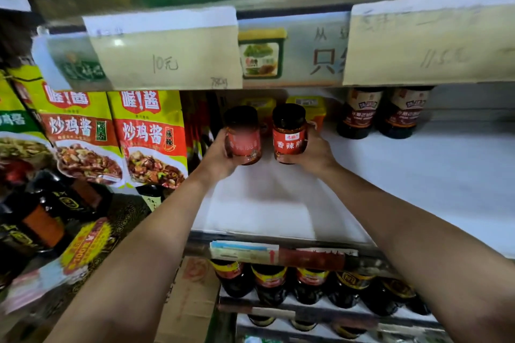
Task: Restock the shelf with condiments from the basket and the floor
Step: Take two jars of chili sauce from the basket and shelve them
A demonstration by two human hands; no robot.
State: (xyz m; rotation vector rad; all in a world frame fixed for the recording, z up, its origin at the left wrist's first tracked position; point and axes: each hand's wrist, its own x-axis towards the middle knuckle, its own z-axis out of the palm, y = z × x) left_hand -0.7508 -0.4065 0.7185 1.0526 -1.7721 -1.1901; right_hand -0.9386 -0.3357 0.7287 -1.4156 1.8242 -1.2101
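Both my arms reach into the white middle shelf. My left hand grips a dark-lidded chili sauce jar with a red label, held upright just above the shelf. My right hand grips a second, identical jar right beside the first, its base at or barely above the shelf surface. The two jars stand a small gap apart. No basket or floor shows in this view.
Yellow tubs sit behind the jars. Two dark sauce bottles stand at the back right. Yellow-red sauce pouches hang at the left. Paper price tags overhang the shelf above. Dark bottles fill the lower shelf.
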